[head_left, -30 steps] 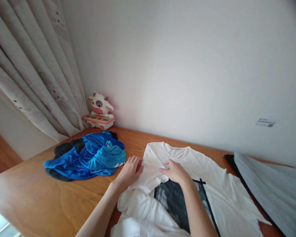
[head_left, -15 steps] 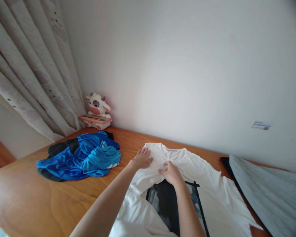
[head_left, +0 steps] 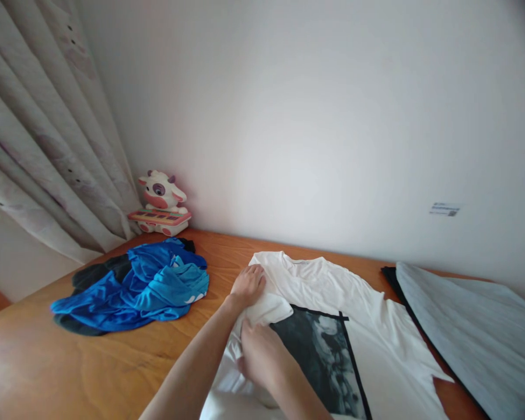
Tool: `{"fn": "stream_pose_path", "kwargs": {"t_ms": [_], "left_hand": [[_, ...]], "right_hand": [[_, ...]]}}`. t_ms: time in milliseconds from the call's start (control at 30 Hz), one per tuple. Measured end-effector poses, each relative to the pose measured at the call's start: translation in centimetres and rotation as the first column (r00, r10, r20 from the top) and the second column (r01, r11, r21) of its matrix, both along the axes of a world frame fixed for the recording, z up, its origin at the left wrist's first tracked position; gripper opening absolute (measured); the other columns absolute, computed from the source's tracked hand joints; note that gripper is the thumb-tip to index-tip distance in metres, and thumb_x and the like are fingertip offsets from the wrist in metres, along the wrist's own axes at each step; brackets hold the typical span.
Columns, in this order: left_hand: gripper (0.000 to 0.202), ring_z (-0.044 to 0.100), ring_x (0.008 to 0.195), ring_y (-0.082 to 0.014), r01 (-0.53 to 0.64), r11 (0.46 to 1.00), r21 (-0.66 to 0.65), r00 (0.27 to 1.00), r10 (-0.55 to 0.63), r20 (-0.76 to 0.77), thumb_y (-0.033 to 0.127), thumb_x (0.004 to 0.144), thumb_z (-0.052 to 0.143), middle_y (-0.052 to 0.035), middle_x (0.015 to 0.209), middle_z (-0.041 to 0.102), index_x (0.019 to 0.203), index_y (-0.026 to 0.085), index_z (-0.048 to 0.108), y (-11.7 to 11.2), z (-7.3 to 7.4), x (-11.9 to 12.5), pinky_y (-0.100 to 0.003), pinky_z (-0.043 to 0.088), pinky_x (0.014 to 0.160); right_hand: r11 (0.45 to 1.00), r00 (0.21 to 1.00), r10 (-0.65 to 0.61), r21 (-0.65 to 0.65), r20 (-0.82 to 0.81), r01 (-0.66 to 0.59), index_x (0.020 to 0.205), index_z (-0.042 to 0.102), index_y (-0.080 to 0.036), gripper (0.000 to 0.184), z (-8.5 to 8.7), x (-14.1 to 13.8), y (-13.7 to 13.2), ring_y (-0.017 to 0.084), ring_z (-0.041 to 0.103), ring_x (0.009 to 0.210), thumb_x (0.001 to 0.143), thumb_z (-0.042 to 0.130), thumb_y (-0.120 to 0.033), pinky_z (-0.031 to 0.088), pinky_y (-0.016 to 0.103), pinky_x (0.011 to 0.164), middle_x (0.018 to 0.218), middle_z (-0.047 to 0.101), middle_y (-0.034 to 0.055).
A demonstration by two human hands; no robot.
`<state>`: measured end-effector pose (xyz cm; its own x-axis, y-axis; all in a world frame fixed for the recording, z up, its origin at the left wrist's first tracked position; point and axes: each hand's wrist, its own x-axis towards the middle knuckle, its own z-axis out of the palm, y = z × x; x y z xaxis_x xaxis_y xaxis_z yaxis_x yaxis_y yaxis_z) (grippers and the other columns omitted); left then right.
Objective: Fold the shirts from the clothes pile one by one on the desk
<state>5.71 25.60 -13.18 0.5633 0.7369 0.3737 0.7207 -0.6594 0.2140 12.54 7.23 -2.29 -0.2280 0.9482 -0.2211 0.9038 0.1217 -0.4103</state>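
A white T-shirt [head_left: 332,291] with a dark printed panel [head_left: 328,356] lies spread on the wooden table [head_left: 114,361]. My left hand [head_left: 248,286] rests on the shirt's left shoulder and sleeve fold, its fingers curled over the cloth. My right hand [head_left: 260,356] is lower down, on the shirt's left side beside the print, with its fingers closed into the white fabric.
A crumpled blue and black garment [head_left: 135,286] lies to the left. A cow-shaped toy keyboard [head_left: 160,204] stands in the corner by the curtain [head_left: 39,146]. A grey garment [head_left: 468,326] over a black one lies at the right. A white wall runs behind.
My right hand has come back from near the collar to the shirt's left side, uncovering the print. My left hand has moved a little further onto the shoulder. The view has shifted slightly.
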Motion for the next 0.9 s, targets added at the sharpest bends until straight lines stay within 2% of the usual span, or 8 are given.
{"fn": "stream_pose_path", "kwargs": {"t_ms": [100, 200, 300, 367, 433, 600, 733, 900], "left_hand": [[0.037, 0.054, 0.134, -0.0279, 0.019, 1.000, -0.006, 1.000, -0.019, -0.009, 0.024, 0.098, 0.041, -0.0163, 0.140, 0.062, 0.129, 0.016, 0.060, 0.5, -0.7, -0.1, -0.049, 0.040, 0.115], [0.044, 0.046, 0.142, -0.0315, 0.024, 0.999, -0.022, 0.999, -0.025, -0.029, 0.028, 0.097, 0.044, -0.0171, 0.148, 0.056, 0.137, 0.016, 0.057, 0.8, -1.2, 0.0, -0.052, 0.035, 0.118], [0.048, 0.041, 0.145, -0.0356, 0.017, 0.999, -0.033, 0.999, -0.018, -0.047, 0.033, 0.096, 0.047, -0.0181, 0.152, 0.051, 0.140, 0.015, 0.055, 0.9, -1.3, 0.1, -0.057, 0.032, 0.117], [0.047, 0.041, 0.145, -0.0355, 0.012, 0.999, -0.037, 0.999, -0.013, -0.053, 0.033, 0.096, 0.047, -0.0170, 0.152, 0.052, 0.140, 0.017, 0.054, 0.8, -1.0, 0.1, -0.057, 0.032, 0.117], [0.045, 0.044, 0.143, -0.0338, 0.000, 0.999, -0.036, 0.999, -0.002, -0.046, 0.032, 0.097, 0.046, -0.0170, 0.150, 0.053, 0.139, 0.017, 0.054, 0.4, -0.4, 0.1, -0.054, 0.034, 0.116], [0.035, 0.058, 0.120, -0.0284, -0.053, 0.998, -0.018, 0.998, 0.053, -0.014, 0.028, 0.103, 0.032, -0.0174, 0.123, 0.064, 0.117, 0.015, 0.061, -1.1, 1.8, 0.1, -0.047, 0.043, 0.105], [0.022, 0.063, 0.103, -0.0257, -0.008, 0.998, -0.067, 0.997, 0.003, -0.071, 0.027, 0.098, 0.044, -0.0112, 0.105, 0.068, 0.099, 0.020, 0.065, -2.4, 2.8, 0.3, -0.040, 0.051, 0.093], [0.030, 0.063, 0.114, -0.0266, -0.023, 0.992, -0.128, 0.996, 0.012, -0.088, 0.023, 0.099, 0.041, -0.0123, 0.119, 0.069, 0.123, 0.020, 0.059, -4.4, 2.1, -0.2, -0.041, 0.052, 0.094]], "right_hand": [[0.998, 0.997, 0.024, -0.056, -0.078, -0.028, 0.107, 0.073, -0.017, 0.041, -0.9, 0.9, -2.3, 0.029, 0.075, 0.087, 0.068, 0.066, -0.009, 0.048, 0.029, 0.063, 0.100, 0.079, 0.0138], [0.968, 0.981, 0.031, -0.237, -0.194, -0.077, 0.082, 0.076, -0.027, 0.012, -1.7, 1.4, -3.3, 0.020, 0.073, 0.069, 0.071, 0.072, -0.026, 0.040, 0.024, 0.051, 0.081, 0.079, 0.0008], [0.996, 0.983, -0.033, -0.083, -0.179, 0.018, 0.085, 0.074, -0.024, 0.021, -2.3, 1.6, -2.5, 0.021, 0.073, 0.075, 0.088, 0.063, -0.042, 0.043, 0.025, 0.058, 0.084, 0.079, 0.0047], [0.985, 0.987, -0.114, 0.114, -0.111, 0.127, 0.101, 0.069, -0.020, 0.023, -2.8, 2.0, -1.3, 0.024, 0.074, 0.088, 0.097, 0.051, -0.033, 0.046, 0.028, 0.066, 0.096, 0.077, 0.0103], [0.957, 0.977, -0.205, 0.199, -0.051, 0.211, 0.114, 0.062, -0.018, 0.021, -3.4, 3.0, -0.1, 0.025, 0.073, 0.095, 0.097, 0.049, -0.024, 0.047, 0.028, 0.071, 0.107, 0.074, 0.0124], [0.855, 0.883, -0.469, 0.243, -0.015, 0.458, 0.114, 0.058, -0.016, 0.026, -5.3, 6.9, 2.3, 0.025, 0.073, 0.098, 0.103, 0.043, -0.034, 0.047, 0.029, 0.071, 0.114, 0.071, 0.0155], [0.790, 0.820, -0.570, 0.244, -0.042, 0.562, 0.104, 0.061, -0.017, 0.033, -6.6, 9.1, 3.5, 0.025, 0.072, 0.096, 0.104, 0.037, -0.041, 0.046, 0.030, 0.070, 0.110, 0.071, 0.0150], [0.831, 0.858, -0.506, 0.221, -0.086, 0.511, 0.089, 0.064, -0.023, 0.030, -7.7, 9.7, 4.0, 0.024, 0.072, 0.091, 0.099, 0.046, -0.045, 0.042, 0.029, 0.065, 0.098, 0.074, 0.0089]]}}
